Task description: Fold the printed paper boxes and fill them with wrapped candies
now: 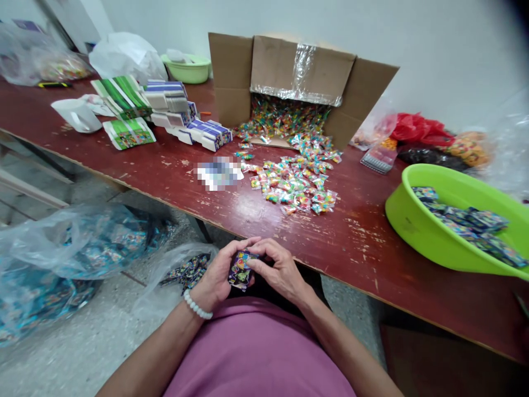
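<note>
Holding a dark printed packet, both hands

The right fingers hide part of the dark packet, its print too small to read. Ahead of them lies a pale sheet (blurry squares to me); far to their right, the green basin is cut off.

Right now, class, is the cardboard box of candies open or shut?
Open: the cardboard box's flaps stand spread apart, and wrapped candies trail from its mouth onto the red table.
</note>
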Demonstrator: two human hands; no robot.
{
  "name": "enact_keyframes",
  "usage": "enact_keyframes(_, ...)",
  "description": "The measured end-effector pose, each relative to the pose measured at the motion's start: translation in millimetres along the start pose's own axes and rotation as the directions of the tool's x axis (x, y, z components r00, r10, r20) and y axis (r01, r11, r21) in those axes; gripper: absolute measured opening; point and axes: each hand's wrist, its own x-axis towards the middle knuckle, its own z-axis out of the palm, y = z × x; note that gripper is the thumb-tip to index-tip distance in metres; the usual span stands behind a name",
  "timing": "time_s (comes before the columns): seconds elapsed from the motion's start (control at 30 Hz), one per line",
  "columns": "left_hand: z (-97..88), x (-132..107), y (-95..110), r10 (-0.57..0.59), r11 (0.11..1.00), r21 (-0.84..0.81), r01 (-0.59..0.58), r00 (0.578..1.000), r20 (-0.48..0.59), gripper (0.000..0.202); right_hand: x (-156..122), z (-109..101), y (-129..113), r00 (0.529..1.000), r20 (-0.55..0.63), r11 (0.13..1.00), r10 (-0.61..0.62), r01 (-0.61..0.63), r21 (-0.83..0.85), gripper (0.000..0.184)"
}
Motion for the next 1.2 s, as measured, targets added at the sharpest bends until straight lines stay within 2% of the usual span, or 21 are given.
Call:
enact_keyframes(0.1, -6.0, 0.8, 0.5, 0.018, 1.0, 0.002, -0.018, 0.999, -0.034, 0.04, -1.3, 9.6, 2.8, 0.997, 0.045, 0.993, -0.054, 0.058, -0.101, 0.023)
enact_keyframes(0.17, -20.7, 0.0, 2.1, 0.106, 0.991, 0.093, -0.097, 0.989, -0.107, 0.039, 2.0, 11.1, 6.3, 0.993, 0.101, 0.989, -0.056, 0.069, -0.133, 0.029)
enact_keyframes(0.23, -47.7, -2.0, 6.9, 0.271, 0.933, 0.296, -0.206, 0.942, -0.199, 0.04, 7.5, 7.0, 11.4, 0.997, 0.079, 0.991, -0.012, 0.022, -0.133, 0.026)
enact_keyframes(0.27, -64.6, -3.5, 10.7, 0.376, 0.869, 0.427, -0.251, 0.896, -0.237, 0.042, 10.6, 3.1, 14.6, 0.999, 0.034, 0.991, 0.021, -0.017, -0.131, 0.022)
enact_keyframes(0.3, -82.4, -5.2, 15.4, 0.466, 0.785, 0.562, -0.262, 0.846, -0.257, 0.043, 13.6, -1.4, 18.1, 0.998, -0.026, 0.989, 0.054, -0.057, -0.136, 0.018)
enact_keyframes(0.37, -114.0, -8.1, 26.8, 0.585, 0.609, 0.777, -0.162, 0.754, -0.301, 0.047, 18.8, -10.3, 25.6, 0.986, -0.131, 0.98, 0.103, -0.123, -0.157, 0.015)
enact_keyframes(0.43, -130.5, -7.0, 40.9, 0.647, 0.423, 0.906, -0.019, 0.706, -0.287, 0.055, 22.0, -16.3, 32.6, 0.974, -0.182, 0.972, 0.133, -0.164, -0.168, 0.016)
enact_keyframes(0.5, -126.8, 2.4, 58.5, 0.73, 0.214, 0.977, 0.023, 0.661, -0.175, 0.057, 22.9, -17.9, 38.1, 0.968, -0.202, 0.968, 0.151, -0.186, -0.167, 0.016)
enact_keyframes(0.53, -118.6, 10.9, 69.0, 0.782, 0.097, 0.995, 0.012, 0.617, -0.084, 0.055, 22.7, -17.4, 40.2, 0.967, -0.206, 0.968, 0.152, -0.188, -0.167, 0.016)
enact_keyframes(0.57, -107.9, 21.6, 80.8, 0.832, -0.032, 0.999, 0.016, 0.554, 0.018, 0.052, 22.0, -16.5, 41.8, 0.967, -0.21, 0.967, 0.146, -0.184, -0.174, 0.016)
enact_keyframes(0.6, -96.0, 34.2, 93.5, 0.849, -0.153, 0.988, 0.037, 0.517, 0.112, 0.05, 21.2, -15.4, 43.0, 0.968, -0.212, 0.967, 0.136, -0.176, -0.186, 0.015)
enact_keyframes(0.63, -84.3, 47.8, 106.6, 0.849, -0.248, 0.966, 0.077, 0.497, 0.178, 0.05, 20.2, -14.5, 43.8, 0.97, -0.209, 0.965, 0.123, -0.165, -0.201, 0.014)
enact_keyframes(0.7, -66.1, 74.7, 131.5, 0.843, -0.349, 0.916, 0.196, 0.493, 0.216, 0.056, 18.4, -13.4, 44.6, 0.975, -0.201, 0.963, 0.091, -0.138, -0.233, 0.012)
enact_keyframes(0.77, -57.4, 96.6, 150.3, 0.803, -0.413, 0.875, 0.252, 0.553, 0.22, 0.055, 17.1, -13.2, 45.1, 0.978, -0.199, 0.962, 0.057, -0.107, -0.25, 0.011)
enact_keyframes(0.83, -57.0, 110.5, 160.9, 0.775, -0.44, 0.859, 0.263, 0.594, 0.215, 0.051, 16.7, -13.0, 45.7, 0.979, -0.203, 0.964, 0.03, -0.082, -0.252, 0.01)
enact_keyframes(1.0, -64.3, 118.0, 167.6, 0.756, -0.463, 0.844, 0.271, 0.618, 0.216, 0.052, 18.6, -11.3, 47.5, 0.976, -0.218, 0.964, -0.006, -0.052, -0.261, 0.009)
enact_keyframes(1.2, -55.8, 118.6, 173.5, 0.69, -0.536, 0.808, 0.242, 0.677, 0.255, 0.043, 19.8, -10.9, 46.9, 0.976, -0.217, 0.966, -0.004, -0.052, -0.252, 0.01)
